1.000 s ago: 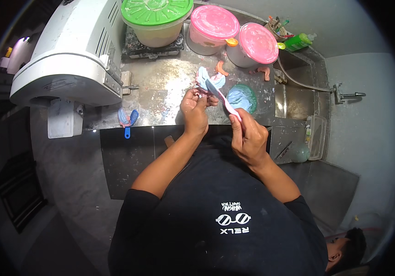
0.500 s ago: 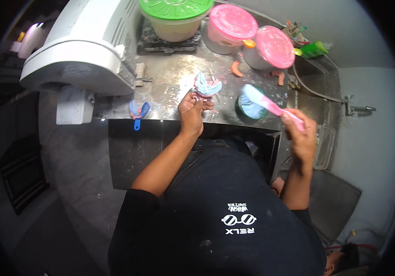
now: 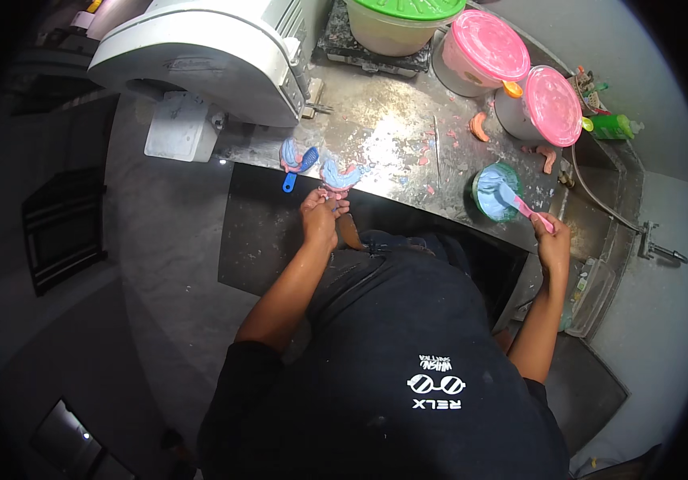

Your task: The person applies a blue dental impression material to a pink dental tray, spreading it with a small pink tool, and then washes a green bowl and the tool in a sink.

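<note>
My left hand [image 3: 321, 218] is closed on the underside of a dental impression [image 3: 340, 178], pink with light-blue paste spread over its arch, at the counter's front edge. My right hand [image 3: 553, 246] grips the pink handle of a mixing spatula [image 3: 537, 216]. Its blade is down in light-blue paste [image 3: 488, 184] inside a green mixing bowl [image 3: 518, 178], which stands on the counter to the right. Just left of the held impression lies another impression tray with a blue handle [image 3: 289, 184], its pink and blue filling partly visible.
A large white machine [image 3: 200, 88] occupies the counter's left end. At the back are a green-lidded tub [image 3: 396, 36] and two pink-lidded tubs [image 3: 489, 42]. Curved orange-pink pieces [image 3: 479, 126] lie near the bowl. A sink with a tap [image 3: 664, 250] is at right.
My left hand has brought the impression left and closer to the blue-handled tray. My right hand has lowered the spatula blade into the bowl's paste. The whole view has shifted.
</note>
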`<move>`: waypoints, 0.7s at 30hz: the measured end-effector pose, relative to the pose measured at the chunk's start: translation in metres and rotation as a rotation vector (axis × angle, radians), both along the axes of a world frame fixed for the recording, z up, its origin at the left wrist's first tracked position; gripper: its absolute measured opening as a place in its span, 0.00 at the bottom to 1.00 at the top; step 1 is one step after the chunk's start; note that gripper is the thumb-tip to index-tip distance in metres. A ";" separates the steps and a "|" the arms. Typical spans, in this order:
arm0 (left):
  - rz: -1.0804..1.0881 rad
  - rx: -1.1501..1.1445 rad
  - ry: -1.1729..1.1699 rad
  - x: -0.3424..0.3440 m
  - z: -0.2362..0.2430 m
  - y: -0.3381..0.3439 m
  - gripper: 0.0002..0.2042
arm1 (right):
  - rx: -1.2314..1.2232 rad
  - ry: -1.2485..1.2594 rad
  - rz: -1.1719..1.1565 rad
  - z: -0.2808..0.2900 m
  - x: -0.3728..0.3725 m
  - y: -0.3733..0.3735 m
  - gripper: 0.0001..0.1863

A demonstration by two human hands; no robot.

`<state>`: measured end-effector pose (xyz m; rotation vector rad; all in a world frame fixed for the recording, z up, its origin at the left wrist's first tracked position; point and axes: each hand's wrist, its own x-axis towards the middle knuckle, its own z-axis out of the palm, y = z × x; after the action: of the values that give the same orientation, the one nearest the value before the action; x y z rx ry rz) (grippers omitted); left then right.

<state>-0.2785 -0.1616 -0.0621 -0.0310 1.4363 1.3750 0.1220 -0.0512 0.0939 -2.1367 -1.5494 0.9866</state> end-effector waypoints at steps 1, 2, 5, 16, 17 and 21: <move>0.005 0.000 -0.003 0.001 -0.001 -0.001 0.03 | -0.051 0.000 -0.021 0.000 -0.003 0.001 0.12; 0.008 -0.005 -0.004 0.000 -0.003 -0.001 0.03 | -0.101 0.001 -0.041 -0.001 -0.005 0.003 0.13; 0.021 -0.003 -0.010 -0.003 -0.008 0.000 0.03 | -0.069 -0.027 0.018 -0.007 0.001 0.009 0.13; 0.131 0.045 0.018 0.007 0.002 0.014 0.03 | -0.195 -0.172 0.168 0.002 0.006 0.026 0.14; 0.154 0.021 0.049 0.009 0.004 0.017 0.03 | -0.192 -0.107 0.184 -0.008 0.015 0.028 0.15; 0.143 0.022 0.111 0.006 -0.002 0.021 0.02 | -0.233 0.021 0.195 -0.020 0.022 0.042 0.17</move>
<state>-0.2725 -0.1409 -0.0642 -0.0450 1.5351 1.5288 0.1437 -0.0094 0.0735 -2.1451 -1.7339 1.3074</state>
